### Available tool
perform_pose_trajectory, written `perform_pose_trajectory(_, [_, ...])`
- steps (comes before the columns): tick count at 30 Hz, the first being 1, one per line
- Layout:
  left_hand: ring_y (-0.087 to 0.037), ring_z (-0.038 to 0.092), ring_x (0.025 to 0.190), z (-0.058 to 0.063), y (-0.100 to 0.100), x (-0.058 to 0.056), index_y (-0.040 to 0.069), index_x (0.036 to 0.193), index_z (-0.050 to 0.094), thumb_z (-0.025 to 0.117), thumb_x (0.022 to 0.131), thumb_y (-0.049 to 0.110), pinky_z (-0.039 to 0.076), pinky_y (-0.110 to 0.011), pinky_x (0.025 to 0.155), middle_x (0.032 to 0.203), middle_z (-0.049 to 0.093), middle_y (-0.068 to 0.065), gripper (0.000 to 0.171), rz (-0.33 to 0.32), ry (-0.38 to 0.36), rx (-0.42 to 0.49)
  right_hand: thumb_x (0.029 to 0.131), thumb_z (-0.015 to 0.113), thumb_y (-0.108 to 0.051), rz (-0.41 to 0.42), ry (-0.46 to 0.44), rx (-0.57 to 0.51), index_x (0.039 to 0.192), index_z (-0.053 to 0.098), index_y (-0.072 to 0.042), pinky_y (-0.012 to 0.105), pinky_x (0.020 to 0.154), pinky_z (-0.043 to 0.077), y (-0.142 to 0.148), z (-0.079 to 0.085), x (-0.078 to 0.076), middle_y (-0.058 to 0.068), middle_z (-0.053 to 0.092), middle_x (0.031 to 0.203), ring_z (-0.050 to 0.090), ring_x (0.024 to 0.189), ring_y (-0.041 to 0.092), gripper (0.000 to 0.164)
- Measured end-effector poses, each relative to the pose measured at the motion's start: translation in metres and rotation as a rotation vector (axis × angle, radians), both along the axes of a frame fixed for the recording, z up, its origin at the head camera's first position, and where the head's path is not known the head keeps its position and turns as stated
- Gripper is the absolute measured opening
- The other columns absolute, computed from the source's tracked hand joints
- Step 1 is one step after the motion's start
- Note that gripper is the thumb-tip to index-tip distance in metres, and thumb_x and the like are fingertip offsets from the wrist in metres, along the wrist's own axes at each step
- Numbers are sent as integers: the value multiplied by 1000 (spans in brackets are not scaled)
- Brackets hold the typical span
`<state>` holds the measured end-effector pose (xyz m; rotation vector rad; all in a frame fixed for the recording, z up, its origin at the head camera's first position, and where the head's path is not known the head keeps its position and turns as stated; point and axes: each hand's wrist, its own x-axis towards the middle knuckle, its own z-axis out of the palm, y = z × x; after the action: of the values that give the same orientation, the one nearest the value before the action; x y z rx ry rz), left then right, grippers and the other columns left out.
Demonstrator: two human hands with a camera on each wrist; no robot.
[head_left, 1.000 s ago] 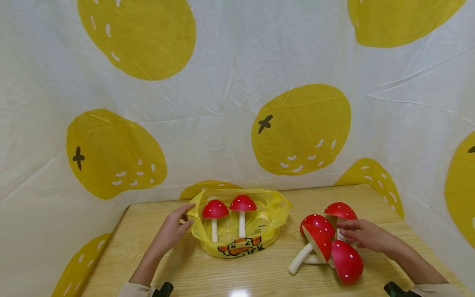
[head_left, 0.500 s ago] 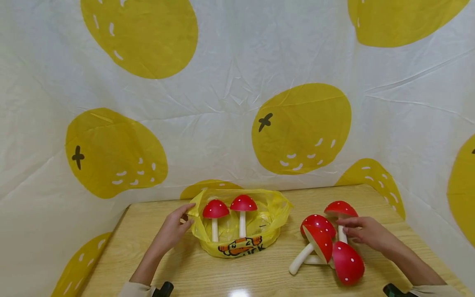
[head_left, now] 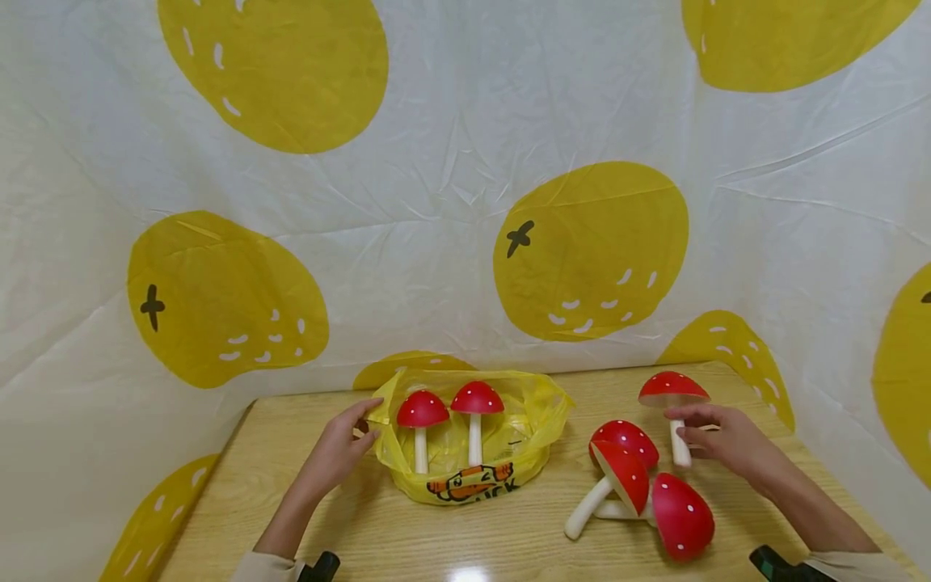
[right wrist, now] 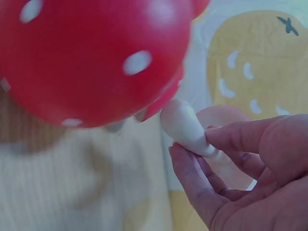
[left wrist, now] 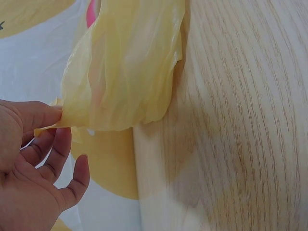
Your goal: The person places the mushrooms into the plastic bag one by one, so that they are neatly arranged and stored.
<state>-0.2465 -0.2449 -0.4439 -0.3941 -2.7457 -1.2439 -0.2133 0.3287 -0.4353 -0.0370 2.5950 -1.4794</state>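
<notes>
My left hand [head_left: 340, 449] pinches the left edge of a yellow plastic bag [head_left: 465, 487] with a duck print, its mouth spread wide. Thumb and forefinger squeeze the film in the left wrist view, where the bag [left wrist: 125, 67] hangs from them. Inside the bag, two red-capped toy mushrooms with white stems show: a left mushroom [head_left: 422, 411] and a right mushroom [head_left: 476, 398]. My right hand [head_left: 727, 443] holds another toy mushroom [head_left: 672, 390] by its stem, cap up, above the pile. The stem [right wrist: 185, 127] sits between thumb and fingers in the right wrist view.
Three more toy mushrooms lie heaped at the right: a front one [head_left: 682, 517], a tilted one [head_left: 624, 473] and a rear one [head_left: 633, 440]. They lie on a wood-grain table [head_left: 524, 537]. A white cloth [head_left: 422, 283] with yellow fruit prints hangs behind and at the sides.
My right hand has raised the mushroom up off the pile and slightly right, so its stem now shows. The left hand and bag have stayed in place.
</notes>
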Motion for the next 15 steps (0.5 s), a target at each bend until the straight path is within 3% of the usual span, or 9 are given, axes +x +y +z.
perform_pose_trajectory(8, [-20,57,93,1,0,0,-1,141,56,67,93,-6,53,-26,72,119,66,-13,50,-3,1,7,101,62,-10,33,80,-21,136,59,3,38,80,61,-19,23,2,27,55,136,62,104,26,38])
perform_pose_trajectory(15, [-19,57,93,2,1,0,0,142,56,68,93,-5,54,-25,73,118,65,-13,50,7,-9,-2,100,64,-13,69,133,-60,137,60,2,38,80,61,-37,36,4,24,58,131,63,104,25,41])
